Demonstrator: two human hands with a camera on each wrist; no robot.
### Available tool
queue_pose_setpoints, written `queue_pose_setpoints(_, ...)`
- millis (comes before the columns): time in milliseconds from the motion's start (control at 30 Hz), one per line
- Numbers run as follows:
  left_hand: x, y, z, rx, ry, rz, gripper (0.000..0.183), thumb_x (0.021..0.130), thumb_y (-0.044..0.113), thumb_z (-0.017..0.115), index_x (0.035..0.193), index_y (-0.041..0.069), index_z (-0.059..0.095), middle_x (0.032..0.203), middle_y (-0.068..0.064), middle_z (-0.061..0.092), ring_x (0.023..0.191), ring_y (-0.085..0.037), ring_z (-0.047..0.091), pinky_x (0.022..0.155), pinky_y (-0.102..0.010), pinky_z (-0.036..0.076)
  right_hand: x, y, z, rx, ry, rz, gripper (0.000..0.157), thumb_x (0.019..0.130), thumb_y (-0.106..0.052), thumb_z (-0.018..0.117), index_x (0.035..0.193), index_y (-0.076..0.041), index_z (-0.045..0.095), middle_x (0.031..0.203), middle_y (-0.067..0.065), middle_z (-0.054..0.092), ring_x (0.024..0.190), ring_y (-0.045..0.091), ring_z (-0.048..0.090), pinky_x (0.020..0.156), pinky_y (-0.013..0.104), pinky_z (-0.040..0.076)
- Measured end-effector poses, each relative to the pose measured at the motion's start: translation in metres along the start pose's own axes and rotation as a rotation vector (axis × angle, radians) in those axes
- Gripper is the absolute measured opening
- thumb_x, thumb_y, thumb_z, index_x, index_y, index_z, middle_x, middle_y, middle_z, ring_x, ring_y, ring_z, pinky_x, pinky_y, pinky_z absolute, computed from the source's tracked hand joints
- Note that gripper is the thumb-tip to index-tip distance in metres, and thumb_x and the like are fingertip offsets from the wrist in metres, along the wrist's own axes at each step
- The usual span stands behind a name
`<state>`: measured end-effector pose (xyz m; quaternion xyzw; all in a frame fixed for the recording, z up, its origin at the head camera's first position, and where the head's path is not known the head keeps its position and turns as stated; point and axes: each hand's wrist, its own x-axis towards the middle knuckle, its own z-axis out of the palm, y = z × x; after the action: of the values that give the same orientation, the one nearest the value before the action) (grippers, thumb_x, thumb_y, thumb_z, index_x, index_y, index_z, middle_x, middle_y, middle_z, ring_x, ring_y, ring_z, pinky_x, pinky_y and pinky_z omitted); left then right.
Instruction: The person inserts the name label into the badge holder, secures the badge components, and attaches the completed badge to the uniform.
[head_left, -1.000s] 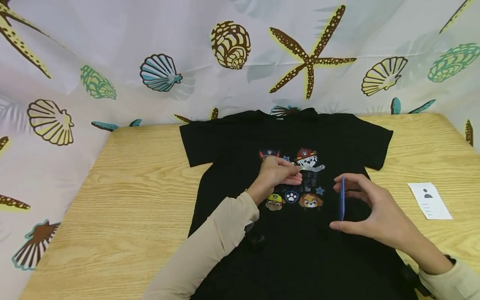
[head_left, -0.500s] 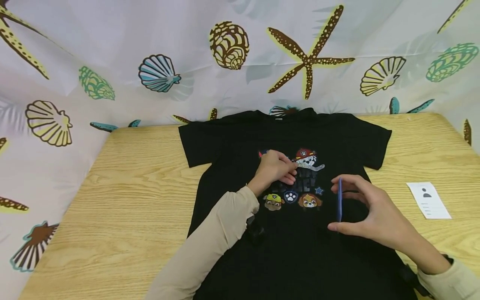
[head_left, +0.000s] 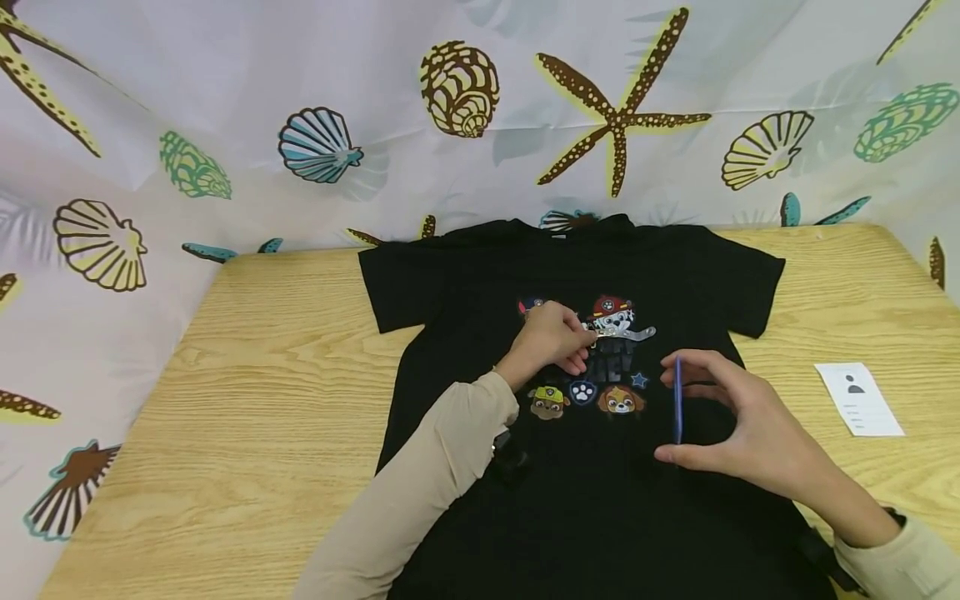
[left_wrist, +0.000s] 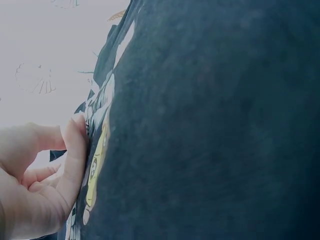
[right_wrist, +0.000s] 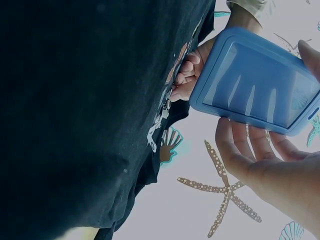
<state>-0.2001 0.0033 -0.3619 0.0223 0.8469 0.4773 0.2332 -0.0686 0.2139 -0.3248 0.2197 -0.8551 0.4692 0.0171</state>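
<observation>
A clip [head_left: 627, 335] pinched in the left hand [head_left: 550, 336] and holder [right_wrist: 260, 84] gripped in the right hand [head_left: 750, 417] are brought slightly closer, still apart.

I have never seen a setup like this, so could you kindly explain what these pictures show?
There is no machine: the grips are a person's bare hands. The wide view comes from a camera worn on the head; the two closer views come from cameras on each wrist. On the wood-grain table lies a black T-shirt with a cartoon print, and to its right a white card with a person icon. Over the print, the left grip pinches a small clear strap with a shiny fitting, while the right grip holds a flat blue frame with a see-through window, edge-on to the head camera.
</observation>
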Motion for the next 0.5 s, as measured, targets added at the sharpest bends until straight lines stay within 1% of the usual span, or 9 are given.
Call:
queue_pose_setpoints(133, 0.0007, -0.0007, -0.0009, -0.033, -0.016, -0.017, 0.014, 0.092, 0.011, 0.067, 0.083, 0.001, 0.065, 0.063, -0.009, 0.065, 0.042, -0.01, 0.059, 0.049, -0.024, 0.056, 0.0003, 0.0, 0.0004, -0.003, -0.001, -0.004, 0.079, 0.063, -0.011, 0.092, 0.13, -0.008, 0.05, 0.118, 0.005, 0.057, 0.106, 0.007, 0.056, 0.091, 0.013, 0.047)
queue_pose_setpoints(333, -0.0004, -0.0007, -0.0015, -0.073, -0.03, -0.02, 0.012, 0.092, 0.008, 0.065, 0.084, -0.001, 0.064, 0.063, -0.01, 0.065, 0.042, -0.01, 0.059, 0.049, -0.024, 0.056, 0.0002, -0.0002, 0.0007, -0.001, -0.002, -0.008, 0.079, 0.062, -0.01, 0.092, 0.129, -0.009, 0.05, 0.118, 0.006, 0.058, 0.105, 0.007, 0.056, 0.09, 0.013, 0.047)
queue_pose_setpoints(500, 0.0008, 0.0005, -0.0005, -0.031, -0.025, -0.018, 0.012, 0.092, 0.005, 0.063, 0.082, 0.0, 0.062, 0.063, -0.01, 0.065, 0.042, -0.01, 0.058, 0.048, -0.024, 0.055, 0.0002, -0.0004, 0.0014, -0.004, -0.003, -0.005, 0.078, 0.062, -0.01, 0.092, 0.129, -0.008, 0.05, 0.117, 0.007, 0.058, 0.105, 0.007, 0.056, 0.09, 0.013, 0.048)
